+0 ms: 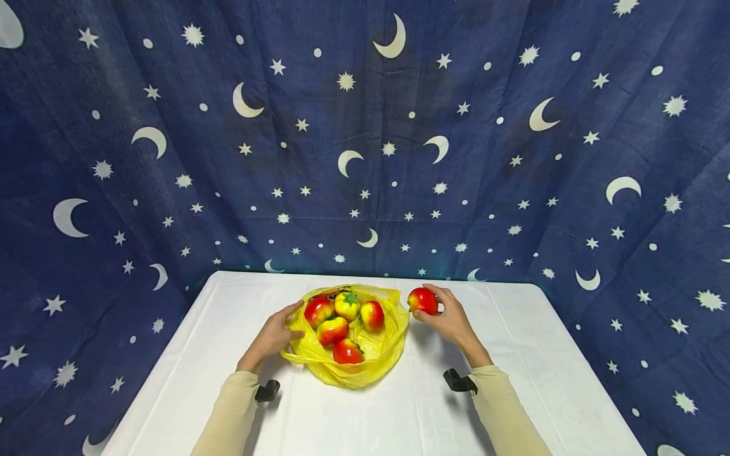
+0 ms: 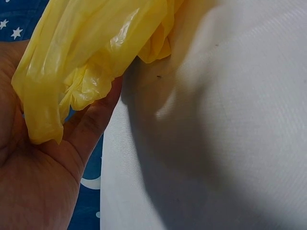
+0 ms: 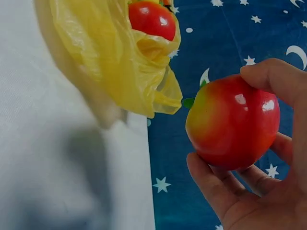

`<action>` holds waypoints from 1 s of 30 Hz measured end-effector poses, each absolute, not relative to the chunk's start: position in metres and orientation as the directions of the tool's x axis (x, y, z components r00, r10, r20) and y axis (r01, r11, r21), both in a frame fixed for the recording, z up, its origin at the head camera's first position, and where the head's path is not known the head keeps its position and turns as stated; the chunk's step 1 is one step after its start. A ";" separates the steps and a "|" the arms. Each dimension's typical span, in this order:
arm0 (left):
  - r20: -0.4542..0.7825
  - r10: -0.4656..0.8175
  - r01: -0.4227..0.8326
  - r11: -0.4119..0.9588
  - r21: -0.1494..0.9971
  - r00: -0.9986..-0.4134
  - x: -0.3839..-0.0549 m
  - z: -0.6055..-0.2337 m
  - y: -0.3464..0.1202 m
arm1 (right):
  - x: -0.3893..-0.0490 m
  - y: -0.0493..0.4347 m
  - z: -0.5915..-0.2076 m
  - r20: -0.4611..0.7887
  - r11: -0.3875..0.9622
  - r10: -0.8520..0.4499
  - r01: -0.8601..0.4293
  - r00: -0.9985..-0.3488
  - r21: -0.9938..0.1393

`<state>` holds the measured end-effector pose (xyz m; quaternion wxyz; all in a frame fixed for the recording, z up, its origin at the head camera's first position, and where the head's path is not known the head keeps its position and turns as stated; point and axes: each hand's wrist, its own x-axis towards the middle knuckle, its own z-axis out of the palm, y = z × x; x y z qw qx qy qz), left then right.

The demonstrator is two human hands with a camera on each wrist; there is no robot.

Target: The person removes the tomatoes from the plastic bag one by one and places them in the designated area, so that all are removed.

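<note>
A yellow plastic bag (image 1: 393, 335) lies spread open on the table, with several glossy red-and-yellow tomatoes (image 1: 332, 330) inside it. At the bag's left side, my left hand (image 1: 277, 332) holds the rim between thumb and fingers; folds of the bag (image 2: 96, 38) drape across the palm in the left wrist view. Just right of the bag, my right hand (image 1: 447, 315) grips another tomato (image 1: 423, 301), thumb on one side and fingers on the other. The right wrist view shows this tomato (image 3: 232, 122) mostly red, with a yellow patch and green leaf tips toward the bag.
A white cloth (image 1: 490, 310) covers the table, whose far edge runs just behind the bag. Behind it hangs a dark blue curtain (image 1: 365, 164) printed with moons and stars. Black wrist mounts (image 1: 459, 382) stick out inward from both sleeves.
</note>
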<state>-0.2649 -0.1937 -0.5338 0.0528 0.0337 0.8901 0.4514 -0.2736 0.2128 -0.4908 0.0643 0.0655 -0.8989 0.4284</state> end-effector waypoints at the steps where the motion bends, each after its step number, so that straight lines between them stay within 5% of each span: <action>1: -0.057 0.111 0.020 0.590 0.807 -0.992 -0.265 -0.534 -0.194 | -0.274 0.213 -0.492 0.173 0.622 -0.058 -0.171 -0.983 -0.764; 30: -0.052 0.119 0.026 0.576 0.817 -0.992 -0.264 -0.536 -0.195 | -0.299 0.230 -0.520 0.127 0.573 -0.012 -0.111 -0.992 -0.812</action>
